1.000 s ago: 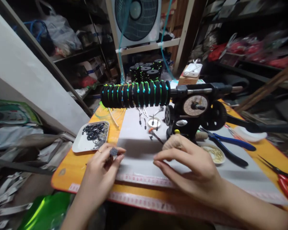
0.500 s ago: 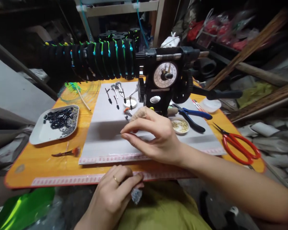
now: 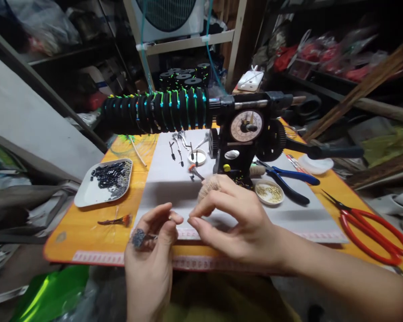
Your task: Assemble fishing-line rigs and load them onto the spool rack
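My left hand (image 3: 152,250) is raised with its palm turned up, thumb and fingertips closed on something too small to make out. A bundle with a silver-grey tufted end (image 3: 139,238) is held in its curled fingers. Just to the right, my right hand (image 3: 235,219) pinches thumb and forefinger together; what lies between them is too fine to see. The two sets of fingertips are close but apart, over the front edge of the white board (image 3: 168,192). A tan, rough-textured thing (image 3: 208,188) shows behind the right fingers.
A black winding machine (image 3: 248,147) with a dial and crank stands behind. White tray (image 3: 82,192) of dark beads lies left; small dish (image 3: 270,203) of gold beads, blue-handled pliers (image 3: 298,176) and red scissors (image 3: 366,228) lie right. An orange-tipped bundle (image 3: 117,221) lies on the table.
My left hand has risen from the lap to beside the right hand and turned palm up, carrying the grey-tipped bundle. My right hand stays pinched, lower over the board. The view has shifted.
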Action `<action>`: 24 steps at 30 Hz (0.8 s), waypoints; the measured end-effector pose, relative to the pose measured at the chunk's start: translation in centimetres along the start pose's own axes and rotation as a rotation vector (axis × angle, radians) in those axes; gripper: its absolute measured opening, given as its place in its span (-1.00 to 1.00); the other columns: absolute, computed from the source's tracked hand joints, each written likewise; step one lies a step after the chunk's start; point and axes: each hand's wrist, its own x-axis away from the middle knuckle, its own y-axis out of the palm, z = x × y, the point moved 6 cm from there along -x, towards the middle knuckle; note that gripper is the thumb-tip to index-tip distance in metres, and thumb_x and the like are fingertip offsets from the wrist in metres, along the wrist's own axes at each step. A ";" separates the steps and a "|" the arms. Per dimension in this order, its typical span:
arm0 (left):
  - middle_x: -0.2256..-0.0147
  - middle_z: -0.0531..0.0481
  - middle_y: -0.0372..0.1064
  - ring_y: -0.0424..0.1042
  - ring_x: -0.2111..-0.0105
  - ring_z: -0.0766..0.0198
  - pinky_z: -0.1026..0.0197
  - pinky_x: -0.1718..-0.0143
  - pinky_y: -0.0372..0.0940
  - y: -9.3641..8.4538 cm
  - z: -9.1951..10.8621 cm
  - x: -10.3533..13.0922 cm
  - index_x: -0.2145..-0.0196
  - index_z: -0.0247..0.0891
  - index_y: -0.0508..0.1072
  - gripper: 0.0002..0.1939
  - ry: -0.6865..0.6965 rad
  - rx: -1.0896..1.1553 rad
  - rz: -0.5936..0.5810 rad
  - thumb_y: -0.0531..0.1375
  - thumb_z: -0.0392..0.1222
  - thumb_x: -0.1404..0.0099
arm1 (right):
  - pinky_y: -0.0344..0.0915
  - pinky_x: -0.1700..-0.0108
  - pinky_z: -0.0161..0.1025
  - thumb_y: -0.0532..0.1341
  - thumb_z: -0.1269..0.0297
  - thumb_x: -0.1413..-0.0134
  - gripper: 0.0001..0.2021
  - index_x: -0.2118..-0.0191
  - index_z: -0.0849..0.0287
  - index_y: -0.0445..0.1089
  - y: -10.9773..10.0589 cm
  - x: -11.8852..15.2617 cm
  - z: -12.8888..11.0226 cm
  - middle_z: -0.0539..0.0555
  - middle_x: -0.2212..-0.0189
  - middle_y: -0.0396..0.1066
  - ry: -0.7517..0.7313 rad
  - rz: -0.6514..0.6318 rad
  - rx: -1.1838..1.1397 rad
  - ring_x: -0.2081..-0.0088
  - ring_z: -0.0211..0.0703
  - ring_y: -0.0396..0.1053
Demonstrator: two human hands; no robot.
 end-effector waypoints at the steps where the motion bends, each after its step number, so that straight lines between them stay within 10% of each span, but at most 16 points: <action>1: 0.32 0.03 0.55 0.53 0.34 0.32 0.34 0.26 0.42 0.3 -0.2 -0.1 0.16 -0.17 0.56 -0.69 -0.039 0.053 -0.010 0.43 -0.15 -0.13 | 0.24 0.25 -0.20 0.26 0.50 -0.13 -0.91 0.40 0.30 0.42 0.0 0.0 -0.1 0.04 0.49 0.34 -0.003 0.003 0.004 0.37 -0.23 0.27; 24: 0.50 0.13 0.48 0.48 0.51 0.40 0.41 0.41 0.38 0.7 -0.9 0.1 0.27 -0.16 0.31 -0.63 -0.138 0.145 -0.153 0.44 -0.13 -0.12 | 0.22 0.22 -0.16 0.26 0.53 -0.10 -0.95 0.35 0.31 0.44 0.8 0.0 0.3 0.04 0.47 0.32 0.035 -0.063 -0.025 0.36 -0.22 0.26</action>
